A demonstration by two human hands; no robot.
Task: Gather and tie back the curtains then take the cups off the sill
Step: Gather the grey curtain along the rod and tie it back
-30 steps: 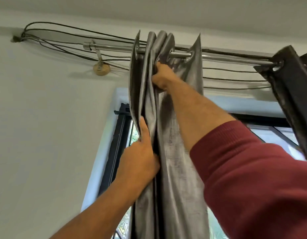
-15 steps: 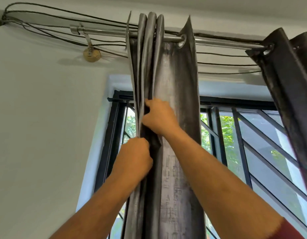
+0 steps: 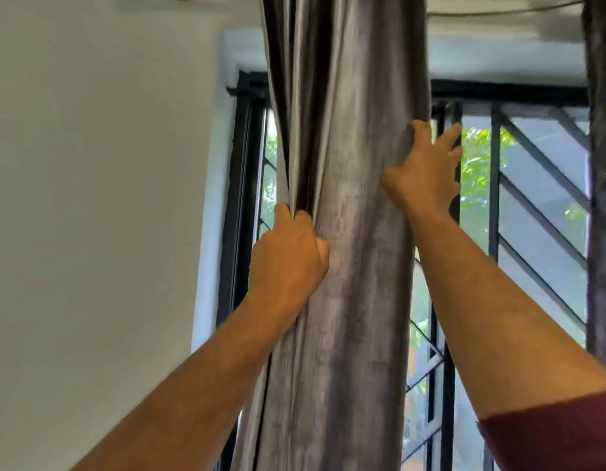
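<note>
A grey, sheeny curtain (image 3: 349, 232) hangs bunched into a thick column of vertical folds down the middle of the frame, running from the top edge to the bottom. The left hand (image 3: 288, 256), at centre left, is clenched around the folds on the curtain's left side, fingers curled into a dark crease. The right hand (image 3: 422, 171), higher and right of centre, lies spread against the curtain's right edge, thumb on the front of the cloth and fingers (image 3: 447, 137) reaching past the edge; it is not closed around anything. A dark red sleeve (image 3: 549, 433) shows at lower right. Behind the curtain stands a black window frame (image 3: 238, 185) with slanted grille bars (image 3: 546, 185), green foliage beyond. A second, darker curtain (image 3: 602, 198) hangs along the right edge. A plain white wall (image 3: 101, 198) fills the left.
</note>
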